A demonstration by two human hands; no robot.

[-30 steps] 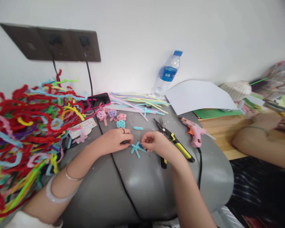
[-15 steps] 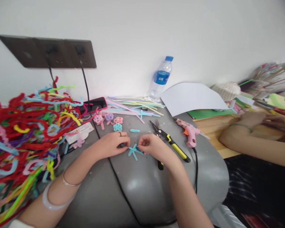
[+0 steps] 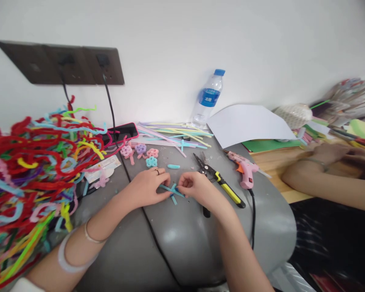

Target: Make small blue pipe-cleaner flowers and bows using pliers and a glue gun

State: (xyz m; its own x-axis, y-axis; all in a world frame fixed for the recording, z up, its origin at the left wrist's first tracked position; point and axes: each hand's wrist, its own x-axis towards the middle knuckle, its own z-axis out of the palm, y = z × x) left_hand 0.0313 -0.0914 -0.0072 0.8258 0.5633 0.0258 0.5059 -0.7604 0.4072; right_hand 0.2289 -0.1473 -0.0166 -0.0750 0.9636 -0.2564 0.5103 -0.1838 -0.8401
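Note:
A small star-like shape of light-blue pipe cleaner (image 3: 177, 192) with several arms is between my two hands, just above or on the grey surface. My right hand (image 3: 192, 184) pinches one of its arms from the right, thumb and forefinger closed. From the left, my left hand (image 3: 153, 187) has its thumb and fingers around another arm, the thumb tip against the shape. A short blue piece (image 3: 173, 166) lies behind my hands. Beside it is a blue looped flower (image 3: 151, 162), with a pink flower (image 3: 152, 153) and a purple flower (image 3: 140, 149) further back.
Tangled pipe cleaners (image 3: 48, 162) heap up at left. Straight ones (image 3: 170, 134) lie near a phone (image 3: 124, 132) and a bottle (image 3: 209, 97). Pliers (image 3: 222, 182) and a pink glue gun (image 3: 246, 170) lie right. A black cord (image 3: 153, 231) crosses the surface. Another person's arm (image 3: 325, 182) rests far right.
My left hand has shifted onto the blue shape, its thumb now covering part of the arms. My right hand keeps its pinch. The camera view has swung slightly.

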